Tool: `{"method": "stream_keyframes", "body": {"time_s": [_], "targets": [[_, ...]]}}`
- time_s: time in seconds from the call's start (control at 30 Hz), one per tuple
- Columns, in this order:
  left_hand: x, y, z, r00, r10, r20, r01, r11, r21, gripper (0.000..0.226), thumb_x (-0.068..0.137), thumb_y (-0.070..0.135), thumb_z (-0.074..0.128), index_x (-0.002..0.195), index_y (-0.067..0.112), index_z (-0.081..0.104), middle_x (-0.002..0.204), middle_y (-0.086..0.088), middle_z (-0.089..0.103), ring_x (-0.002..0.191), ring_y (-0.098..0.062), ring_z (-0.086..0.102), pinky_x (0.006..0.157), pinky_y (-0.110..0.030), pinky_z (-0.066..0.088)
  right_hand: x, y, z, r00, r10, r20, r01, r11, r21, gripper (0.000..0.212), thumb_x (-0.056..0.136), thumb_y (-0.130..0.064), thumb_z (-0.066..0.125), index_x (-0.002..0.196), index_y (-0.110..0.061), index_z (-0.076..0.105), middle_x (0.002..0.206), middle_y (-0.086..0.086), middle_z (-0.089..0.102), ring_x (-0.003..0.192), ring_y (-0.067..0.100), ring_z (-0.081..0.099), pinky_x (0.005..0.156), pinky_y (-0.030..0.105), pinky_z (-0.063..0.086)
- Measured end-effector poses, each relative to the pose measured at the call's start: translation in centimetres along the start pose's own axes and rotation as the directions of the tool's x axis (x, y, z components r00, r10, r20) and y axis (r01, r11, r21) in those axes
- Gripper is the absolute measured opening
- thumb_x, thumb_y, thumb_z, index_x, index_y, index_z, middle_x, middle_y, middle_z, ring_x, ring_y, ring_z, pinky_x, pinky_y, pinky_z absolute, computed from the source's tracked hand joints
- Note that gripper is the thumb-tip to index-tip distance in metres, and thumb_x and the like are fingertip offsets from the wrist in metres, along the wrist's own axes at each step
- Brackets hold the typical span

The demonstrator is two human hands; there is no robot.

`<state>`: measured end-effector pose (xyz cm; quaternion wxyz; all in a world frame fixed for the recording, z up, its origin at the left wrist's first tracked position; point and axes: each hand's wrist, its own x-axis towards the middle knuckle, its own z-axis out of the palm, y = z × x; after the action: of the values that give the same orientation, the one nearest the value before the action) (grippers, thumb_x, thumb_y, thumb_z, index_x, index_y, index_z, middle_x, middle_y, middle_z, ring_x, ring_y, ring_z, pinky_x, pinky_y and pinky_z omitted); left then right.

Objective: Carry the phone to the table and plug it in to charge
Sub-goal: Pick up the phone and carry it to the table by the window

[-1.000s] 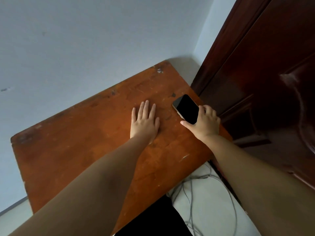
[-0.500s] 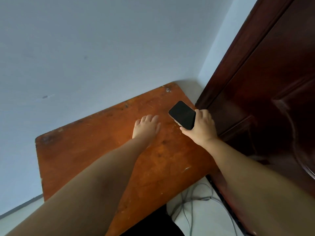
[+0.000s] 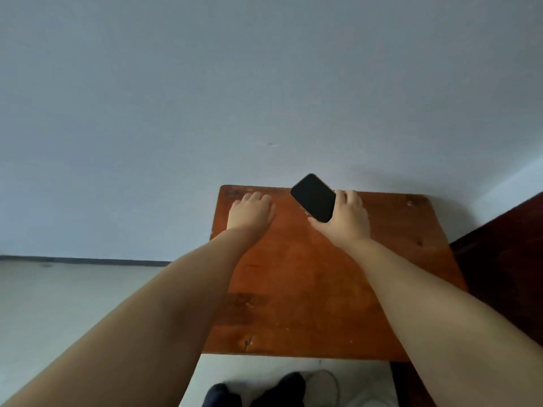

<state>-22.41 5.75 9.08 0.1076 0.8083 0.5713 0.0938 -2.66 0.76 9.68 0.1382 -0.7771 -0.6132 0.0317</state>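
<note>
Pale wall (image 3: 205,98) fills most of the view, with a worn wooden table (image 3: 308,289) pushed against it. Right hand (image 3: 348,220) has its grip pinching the phone (image 3: 314,197) by the lower end, thumb on the near edge and fingers wrapped behind; the phone tilts screen-up over the table's far edge, seemingly held clear of the wood. Left hand (image 3: 251,211) lies palm down at the far left corner, fingers loosely spread, holding nothing. Held only by one end, the phone could slip or knock the wall. No charger, cable or socket shows, so plugging in likely means searching out of view. Dark wood (image 3: 499,259) stands close on the right; feet (image 3: 282,389) show on the pale floor below.
</note>
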Motion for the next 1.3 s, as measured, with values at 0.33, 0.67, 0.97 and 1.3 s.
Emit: {"method": "stream_keyframes", "body": {"time_s": [0.33, 0.67, 0.97, 1.3], "targets": [[-13.0, -17.9, -6.5, 0.972, -0.218, -0.089, 0.221, 0.975, 0.019, 0.035, 0.097, 0.029, 0.032, 0.110, 0.011, 0.059, 0.111, -0.009, 0.062, 0.101, -0.027, 0.055, 0.085, -0.039, 0.044, -5.0, -21.4, 3.0, 0.941, -0.330, 0.078, 0.331, 0.944, 0.002, 0.079, 0.068, -0.058, 0.068, 0.122, -0.006, 0.045, 0.118, 0.014, 0.050, 0.105, 0.029, 0.050, 0.082, 0.037, 0.048], [-32.9, -39.3, -13.9, 0.802, -0.557, -0.214, 0.565, 0.825, -0.027, 0.032, 0.097, 0.028, 0.035, 0.102, 0.009, 0.060, 0.103, -0.010, 0.062, 0.099, -0.029, 0.056, 0.079, -0.038, 0.044, -16.5, -48.1, 8.4, 0.751, -0.629, 0.200, 0.618, 0.777, 0.121, 0.072, 0.071, -0.057, 0.068, 0.115, -0.004, 0.045, 0.115, 0.013, 0.048, 0.098, 0.026, 0.049, 0.079, 0.037, 0.050], [-44.2, -51.9, -17.3, 0.547, -0.780, -0.304, 0.790, 0.601, -0.122, 0.031, 0.096, 0.029, 0.039, 0.099, 0.008, 0.061, 0.100, -0.012, 0.064, 0.099, -0.032, 0.055, 0.075, -0.036, 0.042, -21.9, -66.7, 13.5, 0.451, -0.851, 0.268, 0.848, 0.502, 0.168, 0.073, 0.072, -0.060, 0.064, 0.115, -0.004, 0.045, 0.116, 0.012, 0.048, 0.100, 0.025, 0.048, 0.080, 0.034, 0.048], [-50.2, -65.5, -21.4, 0.269, -0.916, -0.298, 0.927, 0.331, -0.179, 0.032, 0.095, 0.033, 0.041, 0.104, 0.009, 0.059, 0.106, -0.011, 0.062, 0.103, -0.030, 0.052, 0.079, -0.036, 0.043, -23.6, -87.3, 19.4, 0.100, -0.965, 0.241, 0.970, 0.148, 0.191, 0.075, 0.071, -0.062, 0.063, 0.118, -0.007, 0.044, 0.117, 0.012, 0.049, 0.103, 0.027, 0.048, 0.084, 0.035, 0.046]]}}
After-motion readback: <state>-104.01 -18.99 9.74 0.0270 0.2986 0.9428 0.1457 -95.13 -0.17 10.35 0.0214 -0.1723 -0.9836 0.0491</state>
